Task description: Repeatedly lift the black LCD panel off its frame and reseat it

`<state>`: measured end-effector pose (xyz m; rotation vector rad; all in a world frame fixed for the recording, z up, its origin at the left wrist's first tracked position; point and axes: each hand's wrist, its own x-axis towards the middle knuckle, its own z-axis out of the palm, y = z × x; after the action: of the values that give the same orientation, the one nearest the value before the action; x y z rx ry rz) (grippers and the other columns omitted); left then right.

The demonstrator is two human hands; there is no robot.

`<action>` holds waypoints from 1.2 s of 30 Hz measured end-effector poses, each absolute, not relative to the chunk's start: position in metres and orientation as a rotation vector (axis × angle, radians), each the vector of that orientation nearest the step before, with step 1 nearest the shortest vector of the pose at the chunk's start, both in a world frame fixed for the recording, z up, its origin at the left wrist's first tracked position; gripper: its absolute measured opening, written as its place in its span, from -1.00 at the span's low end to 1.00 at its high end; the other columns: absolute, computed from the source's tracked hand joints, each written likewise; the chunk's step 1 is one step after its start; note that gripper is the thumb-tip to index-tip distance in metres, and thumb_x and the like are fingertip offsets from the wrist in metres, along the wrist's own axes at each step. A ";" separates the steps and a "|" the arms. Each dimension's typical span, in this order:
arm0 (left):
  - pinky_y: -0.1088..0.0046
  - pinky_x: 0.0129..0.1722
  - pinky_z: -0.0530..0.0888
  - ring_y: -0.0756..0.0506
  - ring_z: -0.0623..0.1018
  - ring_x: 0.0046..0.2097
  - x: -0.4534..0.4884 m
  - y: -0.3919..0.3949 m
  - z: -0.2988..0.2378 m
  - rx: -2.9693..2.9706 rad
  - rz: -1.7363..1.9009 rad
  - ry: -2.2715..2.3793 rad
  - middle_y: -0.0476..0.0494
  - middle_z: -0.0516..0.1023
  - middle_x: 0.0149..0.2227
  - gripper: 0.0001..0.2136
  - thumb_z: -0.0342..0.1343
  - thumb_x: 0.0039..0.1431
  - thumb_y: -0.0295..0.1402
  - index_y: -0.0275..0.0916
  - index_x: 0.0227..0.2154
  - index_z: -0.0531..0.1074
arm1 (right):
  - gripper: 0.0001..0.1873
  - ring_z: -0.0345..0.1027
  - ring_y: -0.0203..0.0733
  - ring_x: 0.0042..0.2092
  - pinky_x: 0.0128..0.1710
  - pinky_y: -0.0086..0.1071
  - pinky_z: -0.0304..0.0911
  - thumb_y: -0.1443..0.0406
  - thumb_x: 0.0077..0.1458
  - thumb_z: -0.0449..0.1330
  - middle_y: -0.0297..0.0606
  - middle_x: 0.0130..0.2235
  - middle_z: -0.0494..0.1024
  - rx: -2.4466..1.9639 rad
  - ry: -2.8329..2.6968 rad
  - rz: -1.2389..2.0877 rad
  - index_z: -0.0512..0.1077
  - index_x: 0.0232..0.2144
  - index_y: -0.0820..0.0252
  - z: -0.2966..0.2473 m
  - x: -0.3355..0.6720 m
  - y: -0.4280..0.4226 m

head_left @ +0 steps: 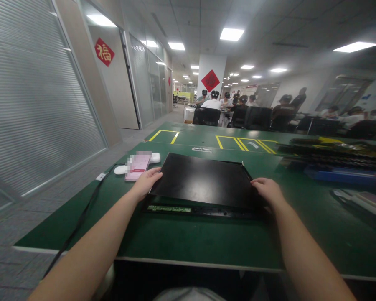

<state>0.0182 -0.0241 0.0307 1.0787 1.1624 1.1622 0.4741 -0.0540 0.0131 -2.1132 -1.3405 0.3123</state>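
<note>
Between my two hands is a flat, black, glossy panel (207,177), which looks like a display screen. My left hand (147,182) grips its left edge, thumb and fingers closed on it. At the opposite edge, my right hand (267,190) pinches the panel's right side. The near edge of the panel is tilted above a dark strip or frame (219,211) on the table. A green circuit board (169,208) shows along the left part of that strip. The panel hides whatever lies beneath its middle.
The green table (188,238) has yellow tape outlines (232,142) toward its far side. A pink-screened phone (139,165) and white items lie left. Dark stacked parts (326,148) and a blue tray (335,174) stand right. A black cord (81,221) crosses the left edge. People sit farther back.
</note>
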 end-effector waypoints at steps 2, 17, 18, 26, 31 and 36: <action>0.45 -0.39 0.56 -0.10 0.63 -0.41 0.018 -0.024 0.030 1.072 1.158 1.159 -0.15 0.68 -0.35 -0.67 0.30 0.02 -0.45 -0.28 -0.10 0.50 | -0.81 0.45 -0.13 -0.34 -0.30 -0.33 0.28 0.28 -0.04 0.20 -0.26 -0.36 0.63 -2.116 -1.339 0.323 0.64 -0.40 0.08 0.012 0.475 -0.053; 0.46 -0.43 0.49 -0.06 0.58 -0.47 0.022 -0.026 0.031 1.072 1.215 1.196 -0.07 0.62 -0.44 -0.70 0.27 -0.03 -0.47 -0.29 -0.18 0.44 | -0.81 0.47 -0.14 -0.35 -0.34 -0.36 0.30 0.28 -0.05 0.22 -0.23 -0.31 0.64 -2.105 -1.293 0.373 0.63 -0.37 0.10 0.006 0.480 -0.050; 0.47 -0.43 0.49 -0.06 0.58 -0.47 0.022 -0.025 0.031 1.071 1.219 1.202 -0.06 0.61 -0.45 -0.70 0.26 -0.03 -0.47 -0.29 -0.18 0.43 | -0.81 0.47 -0.14 -0.35 -0.34 -0.35 0.29 0.28 -0.06 0.22 -0.23 -0.32 0.64 -2.107 -1.292 0.367 0.63 -0.37 0.10 0.007 0.479 -0.050; 0.43 -0.40 0.50 -0.08 0.58 -0.46 0.022 -0.025 0.032 1.081 1.215 1.239 -0.04 0.60 -0.47 -0.70 0.25 -0.02 -0.47 -0.26 -0.18 0.39 | -0.82 0.47 -0.13 -0.34 -0.36 -0.37 0.28 0.28 -0.06 0.23 -0.23 -0.31 0.64 -2.102 -1.288 0.369 0.63 -0.38 0.09 0.010 0.476 -0.052; 0.45 -0.41 0.51 -0.08 0.59 -0.45 0.021 -0.025 0.032 1.099 1.209 1.234 -0.06 0.60 -0.47 -0.68 0.27 -0.02 -0.45 -0.27 -0.16 0.42 | -0.81 0.45 -0.14 -0.36 -0.36 -0.35 0.26 0.28 -0.05 0.23 -0.21 -0.34 0.63 -2.115 -1.281 0.381 0.63 -0.36 0.11 0.010 0.477 -0.052; 0.47 -0.41 0.52 -0.08 0.61 -0.42 0.020 -0.025 0.030 1.084 1.204 1.195 -0.11 0.64 -0.40 -0.63 0.32 -0.04 -0.41 -0.28 -0.12 0.44 | -0.80 0.45 -0.15 -0.38 -0.34 -0.34 0.26 0.27 -0.05 0.22 -0.23 -0.33 0.63 -2.111 -1.307 0.382 0.63 -0.36 0.11 0.009 0.479 -0.051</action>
<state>0.0202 -0.0249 0.0301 1.0839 1.1951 1.2039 0.4789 -0.0505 0.0088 -2.1113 -1.3071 0.3819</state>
